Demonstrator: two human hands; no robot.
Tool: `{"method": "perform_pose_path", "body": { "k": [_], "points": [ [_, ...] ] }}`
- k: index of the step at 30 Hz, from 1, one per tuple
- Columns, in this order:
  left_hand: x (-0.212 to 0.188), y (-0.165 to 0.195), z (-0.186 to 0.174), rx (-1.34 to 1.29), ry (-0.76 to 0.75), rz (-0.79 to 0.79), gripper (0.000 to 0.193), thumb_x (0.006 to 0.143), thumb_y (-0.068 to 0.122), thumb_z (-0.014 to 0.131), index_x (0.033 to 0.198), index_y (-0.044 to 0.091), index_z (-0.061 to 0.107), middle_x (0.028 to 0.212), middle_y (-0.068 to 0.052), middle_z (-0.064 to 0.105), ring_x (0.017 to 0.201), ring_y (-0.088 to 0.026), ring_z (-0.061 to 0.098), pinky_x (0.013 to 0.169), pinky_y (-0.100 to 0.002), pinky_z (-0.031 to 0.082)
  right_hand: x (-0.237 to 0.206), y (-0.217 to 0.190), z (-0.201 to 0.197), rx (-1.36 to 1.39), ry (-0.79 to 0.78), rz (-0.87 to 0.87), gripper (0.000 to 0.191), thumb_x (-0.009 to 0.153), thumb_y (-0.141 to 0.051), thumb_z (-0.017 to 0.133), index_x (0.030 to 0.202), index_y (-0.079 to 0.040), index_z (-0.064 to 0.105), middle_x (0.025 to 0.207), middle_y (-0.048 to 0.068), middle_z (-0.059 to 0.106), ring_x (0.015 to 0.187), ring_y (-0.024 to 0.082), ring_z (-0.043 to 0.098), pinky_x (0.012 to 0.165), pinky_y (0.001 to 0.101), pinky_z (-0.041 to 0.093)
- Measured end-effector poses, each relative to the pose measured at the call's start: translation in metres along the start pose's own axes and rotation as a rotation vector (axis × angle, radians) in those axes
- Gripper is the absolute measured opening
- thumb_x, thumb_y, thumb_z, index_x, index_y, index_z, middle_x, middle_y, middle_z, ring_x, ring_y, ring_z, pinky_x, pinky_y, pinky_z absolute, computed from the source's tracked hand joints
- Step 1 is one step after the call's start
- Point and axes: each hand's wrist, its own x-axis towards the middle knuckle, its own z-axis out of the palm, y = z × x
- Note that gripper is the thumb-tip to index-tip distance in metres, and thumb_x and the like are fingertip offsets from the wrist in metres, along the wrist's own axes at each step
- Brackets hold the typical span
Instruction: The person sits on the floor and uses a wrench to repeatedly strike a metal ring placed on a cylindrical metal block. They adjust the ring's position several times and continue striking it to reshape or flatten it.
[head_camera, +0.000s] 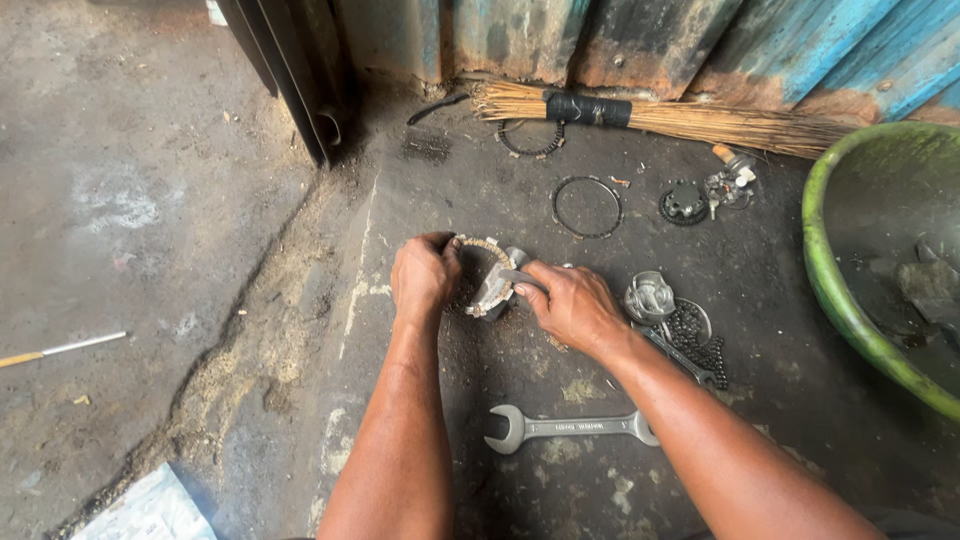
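Grey metal, the round clutch part (487, 282) sits on the floor between our hands. Our left hand (424, 275) grips its rim at nine o'clock; our right hand (572, 305), at three o'clock, pinches a small tool (520, 278) pointing inward.

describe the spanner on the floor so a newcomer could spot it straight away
Start at the green basin on the right, then look left between the person's forearms. The open-ended spanner lies flat there on the oily concrete, alone; it is bright, long and bare, unlike the dark chain and small parts beyond it.
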Motion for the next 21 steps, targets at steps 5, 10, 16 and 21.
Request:
{"method": "perform_pose_path", "body": {
  "k": [5, 10, 16, 21],
  "points": [
    [-0.010, 0.017, -0.013, 0.067, -0.043, -0.049, 0.035, 0.095, 0.032, 0.061, 0.127, 0.022, 0.074, 0.125, -0.015, 0.072, 0.116, -0.036, 0.068, 0.102, -0.046, 0.051, 0.006, -0.004, 0.010, 0.149, 0.053, 0.050, 0.036, 0.098, -0.033, 0.064, 0.129, -0.015, 0.066, 0.112, 0.017, 0.074, 0.100, 0.037, 0.073, 0.087, 0.0464, 0.057],
    [-0.028, 0.039, -0.031, 0.482, -0.080, 0.286, 0.081, 0.085, 0.054, 0.073, 0.148, 0.010, 0.047, 0.159, -0.015, 0.036, 0.147, -0.040, 0.031, 0.120, -0.056, 0.027, 0.007, 0.000, 0.006, 0.234, 0.020, 0.051, 0.035, 0.092, -0.030, 0.069, 0.124, -0.015, 0.073, 0.122, 0.014, 0.074, 0.107, 0.033, 0.072, 0.090, 0.0425, 0.057],
    [-0.051, 0.053, -0.065, 1.032, -0.440, 0.506, 0.123, 0.070, 0.055, 0.086, 0.163, 0.021, 0.013, 0.168, -0.017, 0.009, 0.154, -0.041, 0.007, 0.118, -0.067, 0.010, 0.012, -0.002, 0.005, 0.284, -0.061, 0.235, 0.037, 0.088, -0.035, 0.072, 0.120, -0.015, 0.074, 0.116, 0.012, 0.075, 0.097, 0.030, 0.076, 0.088, 0.0385, 0.059],
    [-0.060, 0.041, -0.068, 0.831, -0.303, 0.419, 0.141, 0.055, 0.065, 0.092, 0.161, 0.021, 0.010, 0.170, -0.015, 0.007, 0.155, -0.040, 0.008, 0.119, -0.066, 0.014, 0.011, 0.002, 0.010, 0.335, -0.016, 0.197, 0.037, 0.087, -0.032, 0.073, 0.119, -0.013, 0.076, 0.109, 0.017, 0.076, 0.101, 0.032, 0.075, 0.087, 0.0386, 0.058]
  ]
}}
